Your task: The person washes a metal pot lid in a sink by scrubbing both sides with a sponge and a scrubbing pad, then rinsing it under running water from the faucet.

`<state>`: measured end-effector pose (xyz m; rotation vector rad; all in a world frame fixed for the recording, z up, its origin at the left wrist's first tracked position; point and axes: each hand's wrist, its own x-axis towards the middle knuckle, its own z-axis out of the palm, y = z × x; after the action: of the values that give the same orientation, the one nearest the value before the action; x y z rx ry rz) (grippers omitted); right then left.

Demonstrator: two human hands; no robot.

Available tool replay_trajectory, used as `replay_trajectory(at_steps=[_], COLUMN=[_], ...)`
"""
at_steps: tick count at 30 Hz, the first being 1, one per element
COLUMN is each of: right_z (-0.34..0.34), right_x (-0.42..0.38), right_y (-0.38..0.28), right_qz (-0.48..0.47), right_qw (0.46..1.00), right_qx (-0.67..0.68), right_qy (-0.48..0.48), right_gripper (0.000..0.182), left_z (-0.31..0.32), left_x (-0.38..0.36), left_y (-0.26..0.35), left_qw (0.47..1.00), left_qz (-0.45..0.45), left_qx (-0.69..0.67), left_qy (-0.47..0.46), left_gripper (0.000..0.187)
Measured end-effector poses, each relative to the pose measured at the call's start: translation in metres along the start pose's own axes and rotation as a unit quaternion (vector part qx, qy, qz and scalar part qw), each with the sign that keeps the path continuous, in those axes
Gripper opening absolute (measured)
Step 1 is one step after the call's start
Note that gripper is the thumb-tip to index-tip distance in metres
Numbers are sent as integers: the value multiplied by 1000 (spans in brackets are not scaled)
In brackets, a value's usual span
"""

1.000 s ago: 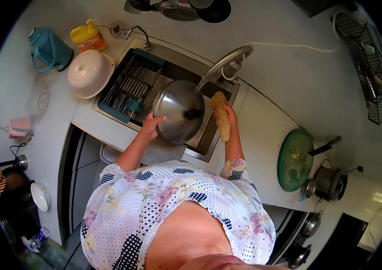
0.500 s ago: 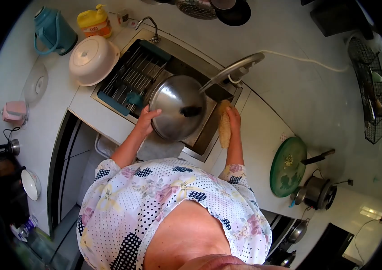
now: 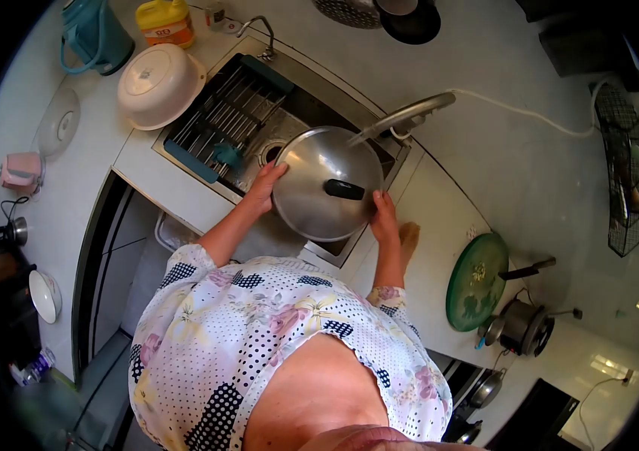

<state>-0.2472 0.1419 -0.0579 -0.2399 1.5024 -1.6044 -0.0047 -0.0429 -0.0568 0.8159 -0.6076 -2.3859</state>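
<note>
A round metal pot lid (image 3: 310, 167) with a black handle (image 3: 344, 189) is held over the right part of the sink (image 3: 398, 164), beneath a metal faucet (image 3: 402, 116). My left hand (image 3: 265, 186) grips its left rim, thumb on top. At the opposite rim, my right hand (image 3: 384, 216) is closed on the lid too. A tan loofah (image 3: 409, 239) lies on the counter beside my right forearm, which hides part of it.
A drying rack (image 3: 223, 113) spans the sink's left side. An upturned pink basin (image 3: 155, 83), a yellow bottle (image 3: 165, 22) and a blue jug (image 3: 96, 37) stand leftward. Rightward, a knife (image 3: 528, 269) rests by a green cutting board (image 3: 477, 282), near a pot (image 3: 522, 325).
My right hand has let go of the loofah, now on the counter, and taken the lid's right rim. The lid has shifted right, uncovering the sink drain.
</note>
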Motion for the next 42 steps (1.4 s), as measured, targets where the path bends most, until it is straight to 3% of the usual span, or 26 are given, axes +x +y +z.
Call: replay_trajectory(at_steps=[2, 3, 5, 6, 9, 10, 11, 13, 15, 19, 23, 26, 29, 32, 36, 38, 42], right_z=[-13, -15, -10, -6, -5, -3, -2, 11, 3, -17, -6, 8, 7, 14, 22, 29, 34], right_x=[10, 9, 0, -6, -12, -11, -11, -22, -17, -12, -17, -21, -15, -14, -8, -8, -14], right_y=[26, 32, 37, 38, 45, 45, 44, 28, 29, 32, 23, 13, 20, 17, 17, 12, 9], right_qz=[46, 74, 92, 86, 51, 35, 24, -1, 11, 18, -11, -27, -18, -7, -13, -20, -20], right_qw=[984, 965, 956, 953, 951, 951, 952, 954, 946, 927, 927, 934, 935, 940, 946, 951, 974], right_qx=[168, 249, 277, 289, 305, 308, 303, 295, 322, 375, 376, 356, 353, 341, 323, 309, 223], right_qy=[-24, -39, -25, -14, -12, -17, -31, -53, -28, 14, 7, -4, 1, 22, -9, -26, -43], right_gripper=[42, 41, 35, 35, 35, 35, 36, 38, 36, 36, 33, 35, 40, 44, 48, 49, 46], left_z=[-1, -8, -28, -32, -31, -39, -58, -89, -89, -159, -280, -214, -193, -133, -22, 4, 25], left_x=[9, 18, 38, 39, 31, 35, 46, 66, 63, 94, 138, 117, 109, 102, 64, 66, 80], left_y=[-2, -4, -2, 5, 28, 34, 37, 50, 87, 111, 96, 121, 122, 108, 76, 54, 35], left_qw=[1000, 997, 976, 954, 941, 943, 881, 657, 559, 423, 420, 435, 527, 609, 776, 822, 806], left_qz=[15, 12, 3, -5, -84, -83, 31, 246, 196, 165, 247, 126, 278, 456, 342, 328, 337], left_qx=[7, 75, 209, 298, 323, 321, 470, 710, 785, 840, 831, 847, 764, 625, 520, 460, 485], left_qy=[-5, 12, 52, 28, 62, 28, 45, 69, 181, 296, 268, 279, 248, 177, 102, 65, 47], left_gripper=[30, 31, 33, 43, 43, 48, 45, 41, 33, 20, 20, 19, 18, 18, 24, 28, 32])
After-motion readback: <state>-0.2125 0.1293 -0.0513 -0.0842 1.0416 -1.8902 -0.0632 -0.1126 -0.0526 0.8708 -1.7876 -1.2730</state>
